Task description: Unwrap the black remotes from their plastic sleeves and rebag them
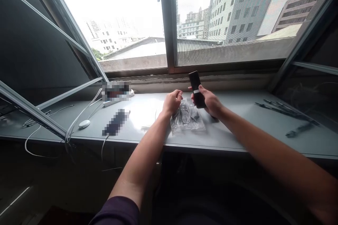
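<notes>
My right hand (208,100) is wrapped round a flat black slab-shaped device (195,81), held tilted above the desk. A short pale band crosses the middle of the device. To its left, my left hand (173,101) is closed, with thumb and fingers pinched together; whether anything small is in them does not show. Under and between both hands lies a clear plastic bag (188,123) with dark and pale items inside, which I cannot make out. Part of the bag is hidden by my left hand and forearm.
A pixelated phone-like object (115,123) with a white cable lies on the desk (232,135) at left. Near it are a round white puck (84,124) and a white power strip (118,100). Dark rod-like items (285,109) lie at right. Metal frames flank the desk, with a window behind.
</notes>
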The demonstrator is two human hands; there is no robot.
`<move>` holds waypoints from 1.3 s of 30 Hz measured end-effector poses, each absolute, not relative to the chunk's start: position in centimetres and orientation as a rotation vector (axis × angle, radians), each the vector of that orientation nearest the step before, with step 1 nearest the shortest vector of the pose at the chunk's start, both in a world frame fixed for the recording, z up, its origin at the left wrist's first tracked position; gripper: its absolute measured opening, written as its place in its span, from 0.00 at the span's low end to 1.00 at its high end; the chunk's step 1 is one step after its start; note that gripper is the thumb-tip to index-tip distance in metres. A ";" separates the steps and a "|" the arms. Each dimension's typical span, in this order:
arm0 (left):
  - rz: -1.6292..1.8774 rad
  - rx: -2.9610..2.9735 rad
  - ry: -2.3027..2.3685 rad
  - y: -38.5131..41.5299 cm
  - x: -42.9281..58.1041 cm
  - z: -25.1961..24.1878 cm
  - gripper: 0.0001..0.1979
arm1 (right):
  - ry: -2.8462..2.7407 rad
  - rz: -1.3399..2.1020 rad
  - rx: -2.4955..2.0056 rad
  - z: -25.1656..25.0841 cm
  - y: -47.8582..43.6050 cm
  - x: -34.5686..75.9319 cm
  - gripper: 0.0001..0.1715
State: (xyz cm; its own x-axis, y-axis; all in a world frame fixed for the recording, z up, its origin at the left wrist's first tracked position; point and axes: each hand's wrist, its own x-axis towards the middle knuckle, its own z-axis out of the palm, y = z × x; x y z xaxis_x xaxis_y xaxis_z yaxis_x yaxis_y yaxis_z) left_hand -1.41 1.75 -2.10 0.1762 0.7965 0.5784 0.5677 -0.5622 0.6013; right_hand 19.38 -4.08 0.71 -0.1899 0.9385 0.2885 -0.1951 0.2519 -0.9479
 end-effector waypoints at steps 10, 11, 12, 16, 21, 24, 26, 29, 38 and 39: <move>1.355 2.210 1.288 2.2 -1.4 -2.5 0.12 | -1.473 0.852 -1.283 0.6 -2.2 22.6 0.55; 1.356 2.210 1.287 2.2 -1.4 -2.5 0.12 | -1.559 0.749 -1.346 0.7 -2.4 22.6 0.55; 1.356 2.209 1.289 2.2 -1.4 -2.5 0.12 | -1.649 0.639 -1.398 0.7 -2.5 22.7 0.52; 1.352 2.221 1.281 2.0 -1.4 -2.4 0.11 | -1.870 0.321 -1.556 0.8 -2.9 22.6 0.33; 1.349 2.235 1.270 1.8 -1.2 -2.4 0.11 | -1.954 0.226 -1.720 -0.2 -2.4 22.8 0.29; 1.345 2.230 1.279 1.8 -1.2 -2.4 0.11 | -2.005 0.142 -1.714 -1.2 -1.5 23.2 0.26; 1.331 2.229 1.288 1.8 -1.3 -2.3 0.12 | -2.022 0.117 -1.678 -1.9 -1.0 23.5 0.23; 1.303 2.229 1.313 1.8 -1.3 -2.3 0.12 | -2.062 0.089 -1.670 -2.5 -0.4 23.8 0.21; 1.235 2.234 1.424 2.2 -1.5 -2.7 0.12 | -2.040 0.032 -1.764 -1.9 -1.0 23.3 0.24; 1.216 2.241 1.447 2.2 -1.5 -2.7 0.12 | -2.058 0.040 -1.728 -1.8 -1.1 23.2 0.25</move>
